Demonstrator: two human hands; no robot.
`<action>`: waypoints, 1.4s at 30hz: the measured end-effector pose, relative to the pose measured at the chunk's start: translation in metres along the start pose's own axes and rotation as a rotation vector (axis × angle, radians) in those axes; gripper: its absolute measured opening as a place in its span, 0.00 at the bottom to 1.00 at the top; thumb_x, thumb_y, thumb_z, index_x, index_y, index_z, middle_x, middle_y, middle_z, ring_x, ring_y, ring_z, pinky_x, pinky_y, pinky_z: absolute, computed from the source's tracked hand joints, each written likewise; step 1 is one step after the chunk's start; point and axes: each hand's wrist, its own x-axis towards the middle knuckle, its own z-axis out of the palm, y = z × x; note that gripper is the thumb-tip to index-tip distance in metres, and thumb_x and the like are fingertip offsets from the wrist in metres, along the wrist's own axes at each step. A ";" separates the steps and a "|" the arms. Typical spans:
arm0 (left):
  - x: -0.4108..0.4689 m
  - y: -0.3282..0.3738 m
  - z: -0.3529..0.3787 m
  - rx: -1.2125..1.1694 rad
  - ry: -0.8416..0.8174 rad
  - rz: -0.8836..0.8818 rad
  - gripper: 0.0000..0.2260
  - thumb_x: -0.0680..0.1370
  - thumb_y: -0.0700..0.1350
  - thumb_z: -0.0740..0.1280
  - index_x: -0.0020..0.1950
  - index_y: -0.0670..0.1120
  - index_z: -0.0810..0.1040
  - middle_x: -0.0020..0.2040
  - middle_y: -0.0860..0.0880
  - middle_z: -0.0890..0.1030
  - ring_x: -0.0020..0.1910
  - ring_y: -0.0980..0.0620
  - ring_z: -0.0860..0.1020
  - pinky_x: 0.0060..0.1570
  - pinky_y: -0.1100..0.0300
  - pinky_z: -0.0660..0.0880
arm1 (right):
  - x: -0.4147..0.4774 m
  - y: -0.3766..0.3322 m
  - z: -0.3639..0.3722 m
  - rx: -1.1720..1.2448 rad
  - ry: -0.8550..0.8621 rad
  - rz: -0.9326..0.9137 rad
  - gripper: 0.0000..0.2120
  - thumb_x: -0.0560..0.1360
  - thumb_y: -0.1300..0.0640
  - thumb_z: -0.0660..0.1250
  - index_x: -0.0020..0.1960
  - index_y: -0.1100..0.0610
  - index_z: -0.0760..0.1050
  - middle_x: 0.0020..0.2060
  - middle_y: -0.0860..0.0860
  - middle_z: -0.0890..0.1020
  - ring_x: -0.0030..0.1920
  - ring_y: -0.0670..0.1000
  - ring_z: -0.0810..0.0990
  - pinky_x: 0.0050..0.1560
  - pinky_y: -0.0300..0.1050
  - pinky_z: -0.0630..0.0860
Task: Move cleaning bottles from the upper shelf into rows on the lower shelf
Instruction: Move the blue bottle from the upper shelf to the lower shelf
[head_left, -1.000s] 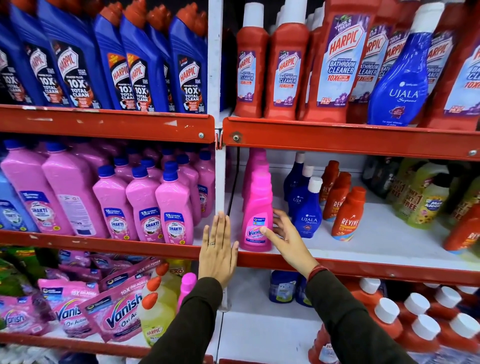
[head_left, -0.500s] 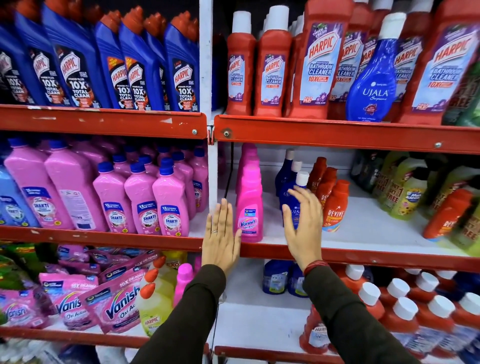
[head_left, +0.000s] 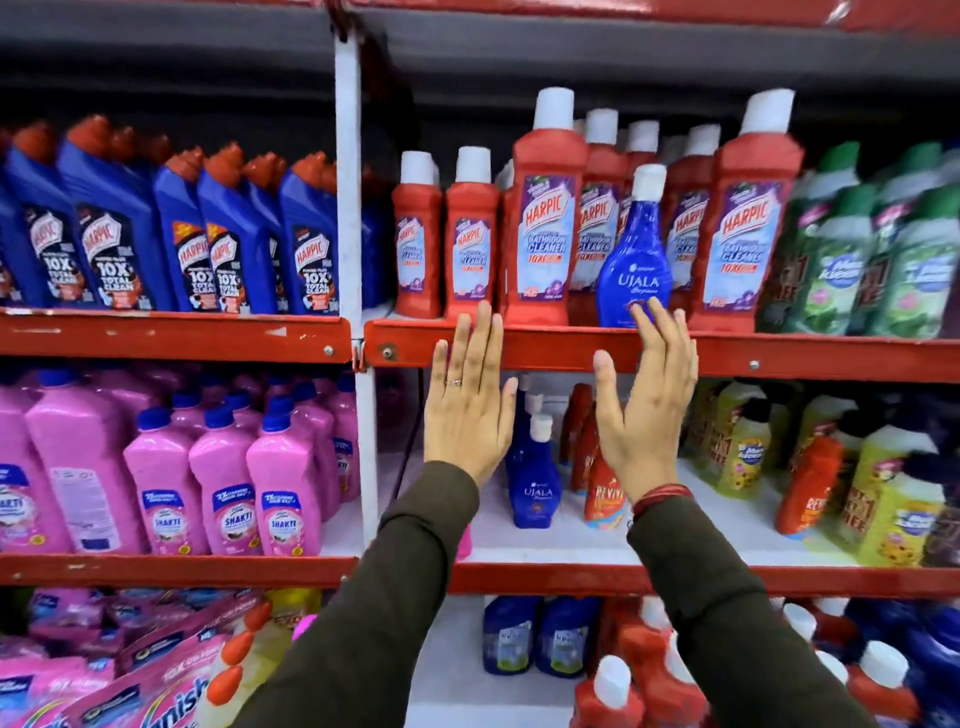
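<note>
A blue Ujala bottle (head_left: 635, 249) with a white cap stands at the front of the upper shelf (head_left: 571, 345), among red Harpic bathroom cleaner bottles (head_left: 545, 218). My right hand (head_left: 644, 400) is raised, fingers spread, its fingertips just below and in front of that blue bottle's base. My left hand (head_left: 467, 405) is held flat and open in front of the shelf's red edge, holding nothing. On the lower shelf (head_left: 571, 545) stand a row of blue Ujala bottles (head_left: 535, 478) and a row of red Revive bottles (head_left: 602, 493), partly hidden by my hands.
Blue Harpic bottles (head_left: 218, 244) fill the upper left bay, pink Shakti bottles (head_left: 223, 483) the bay below. Green bottles (head_left: 857, 260) stand upper right, yellow-green ones (head_left: 893, 499) lower right. A white upright post (head_left: 350, 208) divides the bays. Red bottles (head_left: 649, 686) crowd the bottom shelf.
Both hands have risen from the lower shelf to the upper shelf's edge. The view has tilted up. The pink Vanish bottle beside my left hand is now hidden.
</note>
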 end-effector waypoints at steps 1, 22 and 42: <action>0.009 0.003 -0.001 0.019 0.007 0.003 0.28 0.85 0.48 0.53 0.83 0.41 0.49 0.84 0.44 0.51 0.83 0.48 0.46 0.81 0.50 0.41 | 0.011 0.001 -0.002 0.004 0.010 0.009 0.26 0.82 0.50 0.62 0.76 0.58 0.65 0.77 0.53 0.66 0.81 0.55 0.57 0.80 0.57 0.52; 0.039 0.002 0.012 0.132 0.016 -0.028 0.27 0.85 0.49 0.51 0.83 0.41 0.52 0.84 0.45 0.53 0.83 0.47 0.46 0.82 0.50 0.39 | 0.116 0.024 -0.017 0.393 -0.394 0.401 0.22 0.82 0.56 0.61 0.75 0.54 0.66 0.71 0.53 0.74 0.69 0.52 0.75 0.69 0.53 0.75; 0.037 0.002 0.014 0.113 0.006 -0.017 0.27 0.85 0.50 0.48 0.84 0.42 0.52 0.84 0.44 0.52 0.83 0.46 0.47 0.82 0.49 0.41 | 0.100 -0.010 -0.032 0.717 -0.308 0.414 0.18 0.83 0.57 0.62 0.72 0.53 0.68 0.65 0.49 0.76 0.62 0.46 0.80 0.57 0.43 0.80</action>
